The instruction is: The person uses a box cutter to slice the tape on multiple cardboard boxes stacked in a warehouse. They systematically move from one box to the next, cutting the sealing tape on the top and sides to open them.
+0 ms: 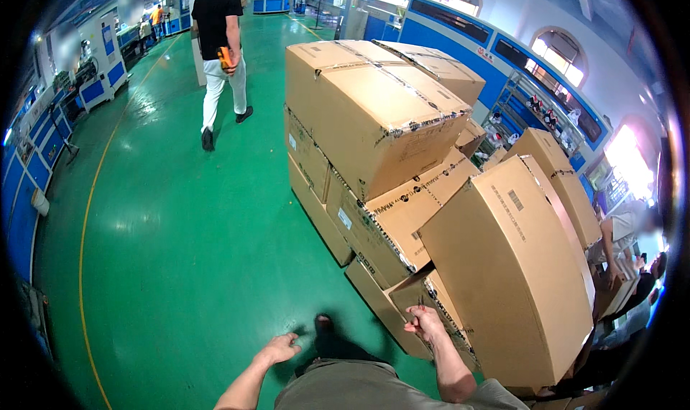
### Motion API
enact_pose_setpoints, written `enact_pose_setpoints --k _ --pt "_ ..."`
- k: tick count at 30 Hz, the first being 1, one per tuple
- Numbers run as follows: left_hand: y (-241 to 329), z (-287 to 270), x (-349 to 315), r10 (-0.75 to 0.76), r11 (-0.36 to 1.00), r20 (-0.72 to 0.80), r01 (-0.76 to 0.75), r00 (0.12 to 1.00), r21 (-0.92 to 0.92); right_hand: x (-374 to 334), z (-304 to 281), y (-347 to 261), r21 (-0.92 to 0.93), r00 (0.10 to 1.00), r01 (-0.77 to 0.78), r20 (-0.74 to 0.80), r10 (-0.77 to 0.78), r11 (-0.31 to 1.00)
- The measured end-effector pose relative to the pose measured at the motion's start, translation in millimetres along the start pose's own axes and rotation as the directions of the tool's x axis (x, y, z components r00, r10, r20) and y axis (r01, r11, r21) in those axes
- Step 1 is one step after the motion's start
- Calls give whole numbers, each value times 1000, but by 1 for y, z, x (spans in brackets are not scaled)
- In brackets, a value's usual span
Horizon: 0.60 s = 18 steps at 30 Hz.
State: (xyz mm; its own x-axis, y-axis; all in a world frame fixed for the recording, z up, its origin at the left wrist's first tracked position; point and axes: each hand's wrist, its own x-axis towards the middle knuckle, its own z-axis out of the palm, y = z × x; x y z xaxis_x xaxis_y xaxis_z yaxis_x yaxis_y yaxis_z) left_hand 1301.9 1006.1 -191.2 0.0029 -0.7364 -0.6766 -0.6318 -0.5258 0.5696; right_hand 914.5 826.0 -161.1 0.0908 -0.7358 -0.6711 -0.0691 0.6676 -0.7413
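My left hand (280, 348) hangs over the green floor with its fingers loosely apart and nothing in it. Curled up, my right hand (426, 323) is in front of a low taped carton (415, 295) on the right, and I see nothing in its fingers. Whether it touches that carton cannot be told. Beside it leans a large tilted brown carton (496, 245). Farther ahead, a big carton (374, 101) sits on top of other stacked cartons, one of them with a white label (344, 219).
A person in a black shirt (217, 22) walks ahead on the left, holding a yellow-orange handheld device (226, 56). Blue and white machines (100, 65) line the left side, behind a yellow floor line (90, 216). More people (619, 230) and a metal rack (528, 108) are at the right.
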Motion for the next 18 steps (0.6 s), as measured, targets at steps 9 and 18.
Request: enact_pose_setpoints --k 9,18 --pt "8 -140 43 -69 983 -206 31 976 -179 80 97 -139 91 986 154 47 -159 984" --pt "55 -282 85 42 980 -454 -125 890 -154 141 126 -347 78 687 708 -307 -658 702"
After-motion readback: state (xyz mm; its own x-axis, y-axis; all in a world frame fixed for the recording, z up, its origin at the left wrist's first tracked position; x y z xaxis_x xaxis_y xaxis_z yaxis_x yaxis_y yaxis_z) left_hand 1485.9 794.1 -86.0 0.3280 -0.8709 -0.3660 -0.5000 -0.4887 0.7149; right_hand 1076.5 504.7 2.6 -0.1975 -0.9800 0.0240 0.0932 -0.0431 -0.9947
